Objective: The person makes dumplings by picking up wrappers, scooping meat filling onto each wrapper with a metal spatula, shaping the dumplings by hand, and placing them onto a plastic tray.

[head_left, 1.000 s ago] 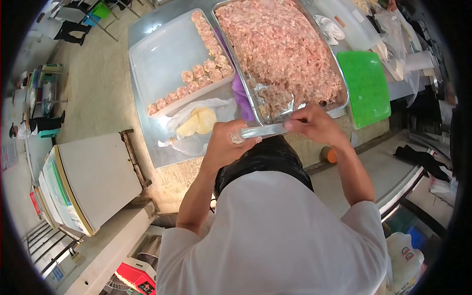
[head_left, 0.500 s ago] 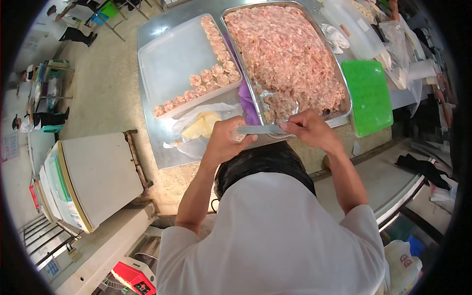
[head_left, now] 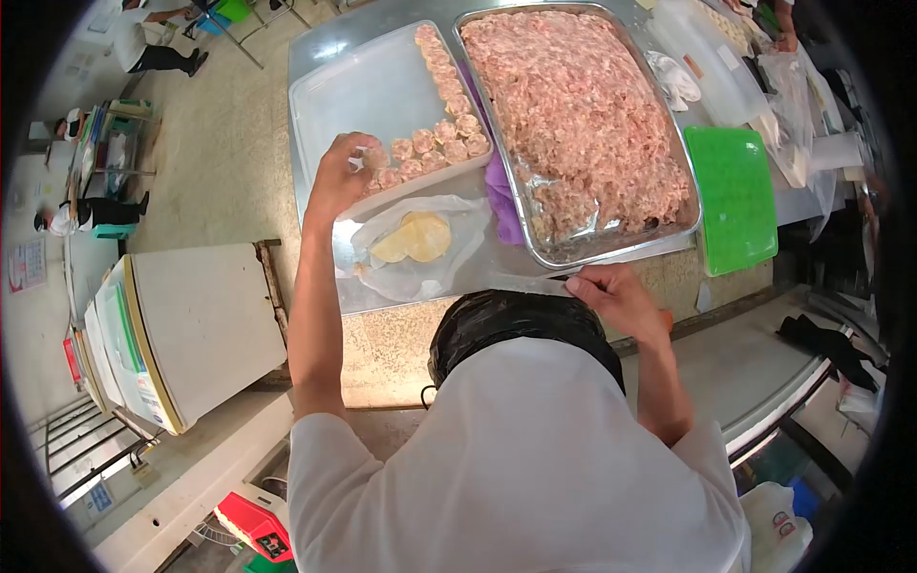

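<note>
My left hand [head_left: 339, 177] is over the near left part of a translucent plastic tray [head_left: 330, 95], its fingers curled round a small open-topped meat dumpling [head_left: 373, 158]. Rows of similar dumplings [head_left: 442, 134] line the tray's right and near sides. Close to my waist, my right hand [head_left: 616, 294] grips one end of a flat, narrow spatula [head_left: 530, 284], its blade pointing left. Beyond that hand is a deep metal pan [head_left: 540, 256] of pink minced meat [head_left: 583, 115]. Round yellow wrappers [head_left: 415, 237] lie on a clear plastic sheet [head_left: 468, 215] at the table's near edge.
A green board [head_left: 734, 196] lies right of the pan. Purple cloth [head_left: 501, 196] shows between tray and pan. A white cloth [head_left: 673, 81] and plastic bins [head_left: 712, 67] sit farther right. Other people [head_left: 143, 38] are at the far left; another person's hand [head_left: 786, 41] is top right.
My left hand has moved left and forward from beside the spatula to the tray, carrying the dumpling. My right hand has lowered slightly, still with the spatula. The view has shifted a little.
</note>
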`<state>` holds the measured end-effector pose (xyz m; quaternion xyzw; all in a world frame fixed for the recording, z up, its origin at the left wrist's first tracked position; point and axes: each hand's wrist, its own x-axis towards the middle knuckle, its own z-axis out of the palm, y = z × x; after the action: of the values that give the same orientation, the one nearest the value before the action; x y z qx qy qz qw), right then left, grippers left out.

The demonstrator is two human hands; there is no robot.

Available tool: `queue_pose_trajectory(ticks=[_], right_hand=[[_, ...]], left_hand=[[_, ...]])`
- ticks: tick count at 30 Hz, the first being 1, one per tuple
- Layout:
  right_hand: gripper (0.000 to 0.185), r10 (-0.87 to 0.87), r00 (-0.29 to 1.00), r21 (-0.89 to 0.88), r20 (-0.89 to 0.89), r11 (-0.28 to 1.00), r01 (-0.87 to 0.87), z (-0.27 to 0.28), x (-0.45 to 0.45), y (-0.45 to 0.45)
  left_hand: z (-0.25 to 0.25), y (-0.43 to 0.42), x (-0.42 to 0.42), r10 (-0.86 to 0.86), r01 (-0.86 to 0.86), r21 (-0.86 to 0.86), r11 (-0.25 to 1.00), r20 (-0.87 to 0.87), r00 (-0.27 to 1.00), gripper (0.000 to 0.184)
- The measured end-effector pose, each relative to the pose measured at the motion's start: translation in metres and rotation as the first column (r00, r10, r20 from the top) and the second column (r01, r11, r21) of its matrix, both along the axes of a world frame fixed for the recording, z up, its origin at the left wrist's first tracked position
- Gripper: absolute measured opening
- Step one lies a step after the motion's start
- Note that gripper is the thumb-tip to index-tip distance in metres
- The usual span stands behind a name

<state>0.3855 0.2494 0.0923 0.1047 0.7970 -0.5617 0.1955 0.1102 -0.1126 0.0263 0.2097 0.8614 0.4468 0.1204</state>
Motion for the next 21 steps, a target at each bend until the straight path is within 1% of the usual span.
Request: queue_pose_trajectory(ticks=[1, 4, 5, 7, 10, 13, 14, 16, 19, 21], right_hand=[[0.036, -0.003, 1.0, -0.009, 0.019, 1.0, 0.003, 0.002, 0.002, -0.002], [0.035, -0.018, 1.0, -0.003, -0.017, 1.0, 0.018, -0.012, 0.013, 0.002], [0.035, -0.035, 0.999, 0.01, -0.017, 0.999, 0.035, -0.013, 0.016, 0.003], [0.036, -0.068, 0.997, 0.037, -0.021, 0.997, 0.069, -0.01, 0.02, 0.003], [0.033, -0.058, 0.998, 0.023, 0.017, 0.998, 0.057, -0.016, 0.026, 0.007], [0.027, -0.049, 0.999, 0.044, 0.024, 0.998, 0.048, -0.013, 0.025, 0.005], [0.023, -0.07, 0.998, 0.005, -0.007, 0.998, 0.07, -0.011, 0.026, 0.002], [0.019, -0.116, 0.991, -0.076, -0.072, 0.991, 0.11, -0.005, 0.025, -0.003], [0.027, -0.199, 0.98, -0.153, -0.015, 0.969, 0.195, -0.006, 0.034, 0.005], [0.027, -0.217, 0.972, -0.091, -0.094, 0.974, 0.209, -0.015, 0.04, 0.018]], left_hand=[[-0.002, 0.002, -0.001, 0.019, -0.019, 0.002, 1.0, -0.017, 1.0, 0.045], [0.0, 0.005, -0.006, -0.002, 0.007, -0.073, 0.997, 0.068, 0.998, 0.046], [0.0, 0.005, -0.004, 0.061, -0.05, -0.107, 0.993, 0.106, 0.993, 0.045], [0.02, 0.015, 0.004, 0.19, -0.158, -0.183, 0.97, 0.171, 0.967, 0.043], [0.001, 0.009, 0.001, 0.165, -0.162, -0.027, 0.986, 0.189, 0.968, 0.04], [-0.003, 0.014, 0.004, 0.137, -0.132, -0.059, 0.989, 0.072, 0.988, 0.037], [-0.003, 0.016, 0.01, 0.192, -0.192, -0.016, 0.981, -0.008, 0.981, 0.034], [0.014, 0.028, 0.029, 0.306, -0.296, 0.083, 0.952, -0.162, 0.938, 0.029], [0.035, 0.026, 0.081, 0.349, -0.383, -0.141, 0.913, -0.22, 0.911, 0.023], [0.0, 0.011, 0.119, 0.147, -0.181, -0.141, 0.973, -0.222, 0.964, 0.019]])
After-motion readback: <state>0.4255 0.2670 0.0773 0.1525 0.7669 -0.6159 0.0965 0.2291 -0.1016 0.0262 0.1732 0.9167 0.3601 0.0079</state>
